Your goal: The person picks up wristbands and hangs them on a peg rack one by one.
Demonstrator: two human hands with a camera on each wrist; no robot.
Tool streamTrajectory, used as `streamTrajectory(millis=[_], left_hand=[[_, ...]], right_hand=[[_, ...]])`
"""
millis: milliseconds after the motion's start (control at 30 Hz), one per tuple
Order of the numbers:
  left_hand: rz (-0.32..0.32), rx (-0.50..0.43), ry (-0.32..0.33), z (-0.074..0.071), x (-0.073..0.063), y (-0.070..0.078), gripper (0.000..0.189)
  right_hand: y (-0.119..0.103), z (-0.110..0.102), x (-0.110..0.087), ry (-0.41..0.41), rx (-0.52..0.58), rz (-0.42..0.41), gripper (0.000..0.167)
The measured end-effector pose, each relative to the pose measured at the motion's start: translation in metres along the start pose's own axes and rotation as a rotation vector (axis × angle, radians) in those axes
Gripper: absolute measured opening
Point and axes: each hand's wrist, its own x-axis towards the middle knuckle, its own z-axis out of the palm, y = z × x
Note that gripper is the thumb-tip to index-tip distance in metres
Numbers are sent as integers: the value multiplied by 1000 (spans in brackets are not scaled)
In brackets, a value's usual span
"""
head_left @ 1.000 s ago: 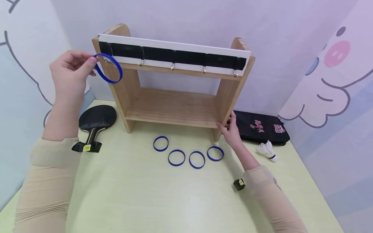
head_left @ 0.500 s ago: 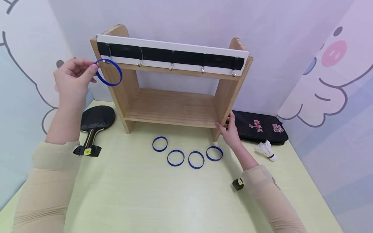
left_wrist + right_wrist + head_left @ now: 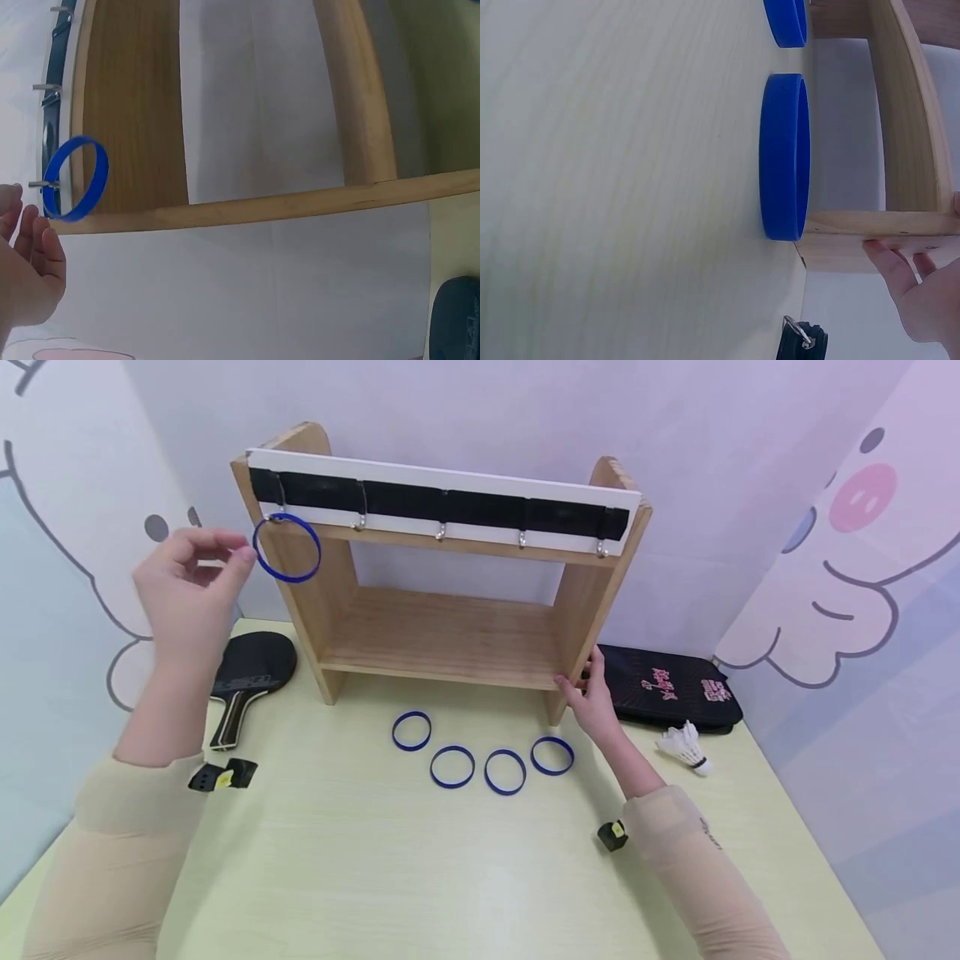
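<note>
Hanging on the leftmost metal hook (image 3: 37, 184) of the wooden shelf (image 3: 442, 631), a blue ring (image 3: 298, 581) sits at 10 o'clock in the head view. Just beside it, nearer 9 o'clock, is the left hand (image 3: 183, 585), fingers loosely bent and holding nothing. At half past 3 the right hand (image 3: 596, 703) grips the shelf's right side low down. Four loose blue rings (image 3: 452, 786) lie in front, fanned from 7 round to 5 o'clock. A black table-tennis bat (image 3: 262, 658) lies at 9 o'clock, partly covered by the left forearm. A black case (image 3: 637, 689) is at 3 o'clock, its near end behind the right hand, with a shuttlecock (image 3: 684, 747) just beside it towards 4.

In the left wrist view the hung ring is at 9 o'clock, apart from the fingertips at 8.

In the right wrist view one loose ring lies at 2 o'clock and part of another at 1, both before the shelf. The right hand holds the shelf's edge at 4; a dark object with a metal loop (image 3: 804, 346) shows at 5.
</note>
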Motion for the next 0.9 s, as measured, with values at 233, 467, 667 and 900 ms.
streamTrajectory(millis=[233,467,667,900], left_hand=[[100,126,-182,13,-31,-21,19],[66,284,-449,31,-62,-50,28],[65,289,-609,44,-87,-84,24],[37,327,-857,57,-105,-118,32]], right_hand=[[-25,0,-8,-6,11,-15,72],[-1,2,1,6,7,1,73],[11,4,5,31,-6,-19,72],[11,4,5,38,-3,-18,71]])
